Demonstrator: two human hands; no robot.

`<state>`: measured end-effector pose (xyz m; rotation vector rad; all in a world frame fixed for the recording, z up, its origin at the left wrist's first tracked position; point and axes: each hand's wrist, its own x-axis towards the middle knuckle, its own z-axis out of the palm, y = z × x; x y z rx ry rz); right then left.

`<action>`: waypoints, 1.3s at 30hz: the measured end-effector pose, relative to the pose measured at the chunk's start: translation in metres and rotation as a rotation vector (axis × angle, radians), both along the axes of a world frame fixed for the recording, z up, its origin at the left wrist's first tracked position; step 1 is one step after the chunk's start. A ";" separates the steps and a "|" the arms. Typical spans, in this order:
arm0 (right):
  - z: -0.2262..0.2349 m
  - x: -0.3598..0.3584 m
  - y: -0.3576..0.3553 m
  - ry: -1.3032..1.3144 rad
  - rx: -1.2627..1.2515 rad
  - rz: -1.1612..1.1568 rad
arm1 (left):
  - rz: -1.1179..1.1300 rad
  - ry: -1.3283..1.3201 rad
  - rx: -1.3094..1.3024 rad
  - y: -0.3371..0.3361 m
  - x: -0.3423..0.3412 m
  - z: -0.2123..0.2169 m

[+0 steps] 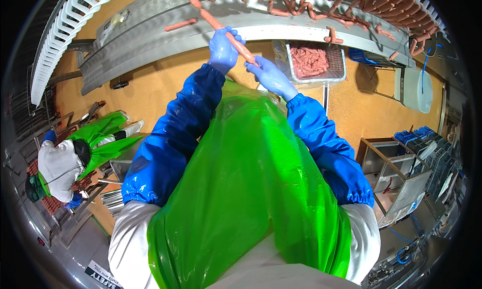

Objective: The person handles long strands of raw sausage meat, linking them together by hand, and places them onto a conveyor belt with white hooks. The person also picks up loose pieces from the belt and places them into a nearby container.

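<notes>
Left hand: the left hand (223, 49) is in a blue glove, fingers curled around the upper stretch of a long pinkish sausage (236, 43), so it's gripping that, not hanging loose.
Right hand: the right hand (271, 77), also blue gloved, is closed on the lower end of the same sausage, just below and to the right of the other one.
Sausage: runs on a slant from the metal table (150, 35) down toward the person's chest, held up in the air between both hands, its upper part reaching onto the table top.
Table: long, grey, curving across the top of the view, with loads more sausages (351, 8) strewn and tangled along its far right side, plus one loose sausage (181, 24) lying on its own to the left of the hands.
Tray: a metal tray (342, 63) full of pink sausage pieces sits just under the table edge, right of the hands.
Clothing: shiny green apron (251, 188) down the front, blue sleeve covers (170, 143) on both arms.
Co-worker: another person (65, 163) in a green apron and white hood, lower left, well apart.
Right side: a metal rack (396, 173) with blue crates (427, 138) beside it.
Floor: orange floor (145, 93) beneath it all.
</notes>
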<state>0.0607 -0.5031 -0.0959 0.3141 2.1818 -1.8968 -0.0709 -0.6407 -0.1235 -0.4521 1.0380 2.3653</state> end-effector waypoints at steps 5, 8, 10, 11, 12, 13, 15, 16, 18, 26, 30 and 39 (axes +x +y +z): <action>0.014 -0.016 -0.009 -0.025 -0.031 0.078 | 0.110 0.052 -0.265 0.005 -0.022 -0.002; 0.022 -0.022 -0.017 -0.042 -0.126 0.095 | 0.128 0.037 -0.304 0.003 -0.039 -0.007; 0.033 -0.021 -0.017 -0.182 -0.278 0.044 | 0.100 0.006 -0.346 -0.002 -0.055 -0.009; 0.032 -0.019 -0.014 -0.213 -0.379 0.021 | 0.105 -0.022 -0.289 -0.002 -0.060 -0.012; 0.034 -0.017 -0.010 -0.245 -0.405 0.003 | 0.115 -0.029 -0.301 0.001 -0.064 -0.016; 0.036 -0.013 -0.008 -0.280 -0.434 -0.011 | 0.129 -0.038 -0.316 0.003 -0.064 -0.018; 0.042 -0.008 -0.001 -0.360 -0.474 -0.032 | 0.138 -0.065 -0.346 0.006 -0.067 -0.021; 0.048 -0.005 0.002 -0.366 -0.448 -0.023 | 0.138 -0.080 -0.360 0.006 -0.070 -0.024; 0.056 0.003 0.010 -0.381 -0.397 -0.008 | 0.013 0.080 -0.438 -0.001 -0.076 -0.038; 0.042 0.044 0.079 -0.363 -0.300 0.021 | -0.046 0.157 -0.119 -0.086 -0.170 -0.074; 0.056 0.012 0.096 -0.181 -0.134 -0.114 | -0.041 0.032 -0.287 -0.045 -0.115 -0.011; -0.007 -0.169 0.055 0.424 0.560 -0.005 | -0.258 -0.057 0.270 -0.102 -0.037 0.029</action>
